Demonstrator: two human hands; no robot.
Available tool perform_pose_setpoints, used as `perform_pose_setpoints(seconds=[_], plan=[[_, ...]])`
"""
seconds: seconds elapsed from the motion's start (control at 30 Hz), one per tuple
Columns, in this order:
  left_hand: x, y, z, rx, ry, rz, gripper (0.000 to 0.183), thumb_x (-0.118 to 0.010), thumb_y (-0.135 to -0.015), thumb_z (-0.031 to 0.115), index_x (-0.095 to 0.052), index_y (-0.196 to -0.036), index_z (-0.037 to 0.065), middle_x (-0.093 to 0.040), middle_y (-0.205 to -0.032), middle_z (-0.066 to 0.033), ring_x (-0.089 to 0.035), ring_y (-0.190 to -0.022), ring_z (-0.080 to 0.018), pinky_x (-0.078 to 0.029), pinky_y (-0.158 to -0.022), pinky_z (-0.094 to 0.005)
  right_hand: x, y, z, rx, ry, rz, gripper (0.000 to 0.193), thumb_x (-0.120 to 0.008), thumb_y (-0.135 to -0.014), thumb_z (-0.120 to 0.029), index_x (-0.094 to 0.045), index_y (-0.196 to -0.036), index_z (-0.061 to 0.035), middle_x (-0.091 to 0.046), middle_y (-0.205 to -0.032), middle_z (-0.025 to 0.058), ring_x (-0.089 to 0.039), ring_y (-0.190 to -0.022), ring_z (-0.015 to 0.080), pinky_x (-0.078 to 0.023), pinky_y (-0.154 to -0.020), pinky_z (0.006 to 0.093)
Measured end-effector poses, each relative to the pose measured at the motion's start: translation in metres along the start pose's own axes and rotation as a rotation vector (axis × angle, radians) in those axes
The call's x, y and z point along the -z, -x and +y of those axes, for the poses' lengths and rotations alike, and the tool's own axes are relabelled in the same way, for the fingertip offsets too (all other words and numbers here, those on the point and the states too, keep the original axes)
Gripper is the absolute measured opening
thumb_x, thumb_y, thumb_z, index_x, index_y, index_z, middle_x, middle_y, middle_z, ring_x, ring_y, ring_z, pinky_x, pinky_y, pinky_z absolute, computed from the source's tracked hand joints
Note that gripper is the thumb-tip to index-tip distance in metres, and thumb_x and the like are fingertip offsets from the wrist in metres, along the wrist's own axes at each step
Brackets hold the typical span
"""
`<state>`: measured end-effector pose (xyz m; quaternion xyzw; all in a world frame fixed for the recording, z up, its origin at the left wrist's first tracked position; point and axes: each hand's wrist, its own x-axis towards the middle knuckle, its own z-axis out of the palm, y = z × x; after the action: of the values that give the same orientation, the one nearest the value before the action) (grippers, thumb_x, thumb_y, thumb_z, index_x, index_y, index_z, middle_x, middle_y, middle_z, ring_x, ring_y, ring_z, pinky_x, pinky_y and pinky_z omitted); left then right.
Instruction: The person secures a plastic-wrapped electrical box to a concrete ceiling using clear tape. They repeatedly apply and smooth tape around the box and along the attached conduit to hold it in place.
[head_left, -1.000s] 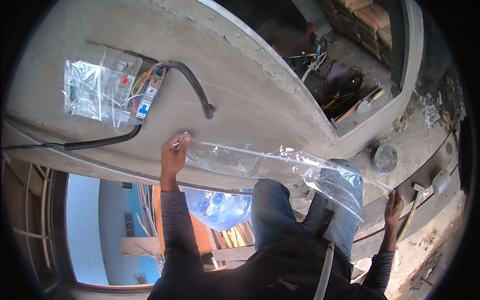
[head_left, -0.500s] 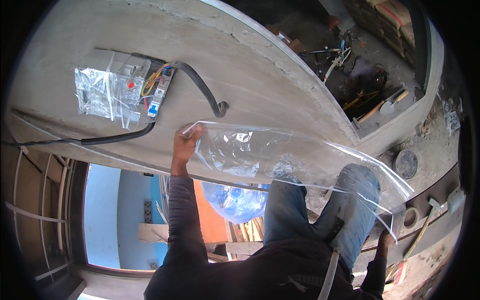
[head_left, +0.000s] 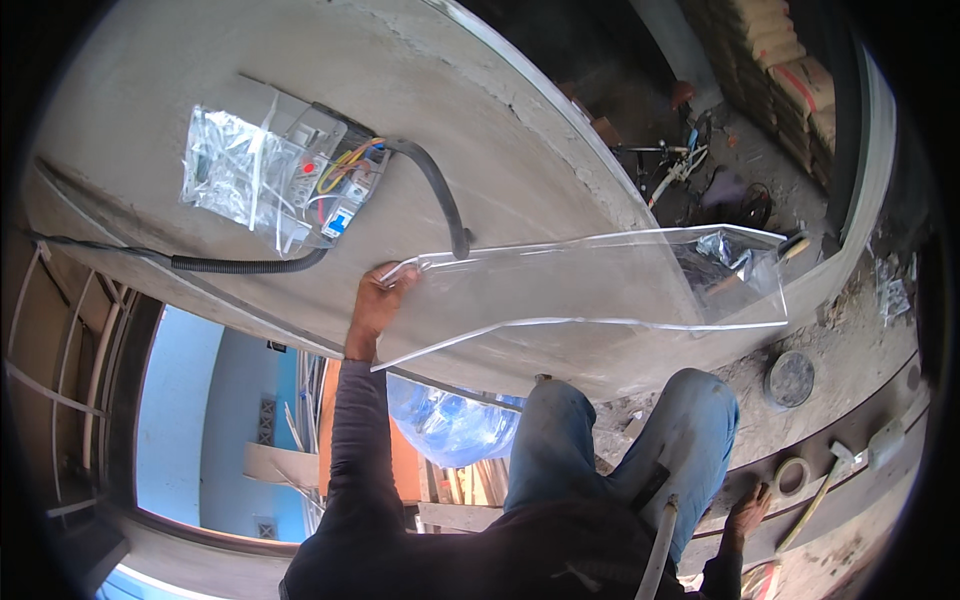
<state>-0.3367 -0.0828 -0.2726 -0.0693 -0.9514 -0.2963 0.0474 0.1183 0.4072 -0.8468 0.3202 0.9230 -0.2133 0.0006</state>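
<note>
Left hand (head_left: 383, 295) has its fingers clamped on one corner of a long, clear, thin plastic sheet with pale, shiny edges (head_left: 590, 285); the right hand (head_left: 748, 508) is down by a long grey plank (head_left: 709, 522), just beside a flat tan ring, looks like a roll of tape (head_left: 791, 477); can't tell how its fingers are set or if they're touching the ring, it's too small in view.

On handling the sheet well, imo: keep that pinch firm but right at the edge so the film doesn't crease; with only one corner held, the free end could easily flap or fold on itself; I'd keep it taut and clear of the rough rim of the dark opening (head_left: 560, 130), and away from the bent black cable (head_left: 430, 190) close to its upper edge.

As for where it is and how it lies: it's in front of the smooth grey cement surface (head_left: 540, 170), above the knees in view, though I can't tell if it touches the cement; its long axis runs left to right, near level with a slight upward slant; the free end points right, away from the left hand, overlapping the opening's lower corner.
</note>
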Motion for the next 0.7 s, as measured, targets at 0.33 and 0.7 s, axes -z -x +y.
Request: perform_pose_setpoints(seconds=[0.33,0.7], plan=[[-0.011,0.017,0.0,-0.078,0.051,0.081,0.021,-0.072,-0.099,0.019,-0.076,-0.105,0.0,-0.072,-0.085,-0.0018,-0.062,-0.081,-0.0076,-0.051,-0.075,-0.027,0.175,-0.058,-0.136,0.217,-0.568,0.382,0.028,-0.058,-0.098,0.0,-0.061,-0.125,0.0037,-0.062,-0.115,0.0211,-0.065,-0.095,0.0348,-0.054,-0.082,0.0401],[0.013,0.131,0.113,-0.528,0.141,0.075,0.01,-0.075,-0.092,0.005,-0.076,-0.101,-0.001,-0.073,-0.084,-0.0101,-0.07,-0.075,-0.0162,-0.053,-0.069,-0.0297,0.441,-0.082,-0.442,1.317,-0.555,0.414,0.059,-0.081,-0.086,-0.016,-0.057,-0.137,0.0025,-0.062,-0.129,0.0242,-0.062,-0.116,0.0413,-0.052,-0.096,0.0438]])
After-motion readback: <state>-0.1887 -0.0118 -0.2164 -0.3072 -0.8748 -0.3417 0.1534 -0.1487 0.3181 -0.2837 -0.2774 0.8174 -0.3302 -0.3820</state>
